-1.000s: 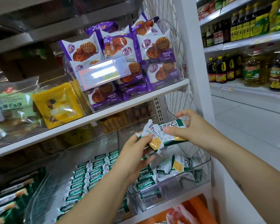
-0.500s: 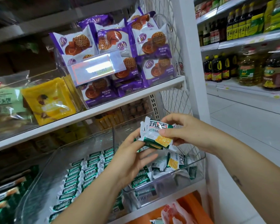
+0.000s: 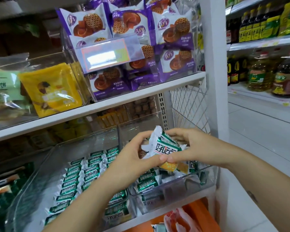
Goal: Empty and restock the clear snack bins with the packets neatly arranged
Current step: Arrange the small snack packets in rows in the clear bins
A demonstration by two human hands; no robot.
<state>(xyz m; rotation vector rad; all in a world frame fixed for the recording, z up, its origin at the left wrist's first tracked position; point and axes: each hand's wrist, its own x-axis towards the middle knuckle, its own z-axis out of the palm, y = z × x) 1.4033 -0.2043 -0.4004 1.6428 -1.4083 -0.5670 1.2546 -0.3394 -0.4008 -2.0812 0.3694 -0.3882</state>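
Note:
Both hands hold a small bunch of white-and-green snack packets [image 3: 164, 146] above the right clear bin [image 3: 179, 191] on the lower shelf. My left hand [image 3: 132, 158] grips the bunch from the left, thumb along the bottom. My right hand [image 3: 191, 148] grips it from the right and over the top. The thumbs meet under the packets. A few loose packets [image 3: 147, 181] lie in the right bin. The left clear bin [image 3: 40, 178] holds rows of the same green packets [image 3: 84, 176] standing on edge.
The upper shelf [image 3: 107, 104] carries a clear bin of purple waffle packets [image 3: 174, 34] with a price tag [image 3: 107, 54], and yellow packets [image 3: 52, 89]. A wire mesh side panel [image 3: 187, 104] and white post [image 3: 214, 64] stand right. Oil bottles [image 3: 258, 74] line the far aisle. Orange basket [image 3: 196, 216] below.
The hands have come together: the left hand now grips the packets with the right, and the bunch has turned and dropped slightly toward the right bin. The view shifted a little.

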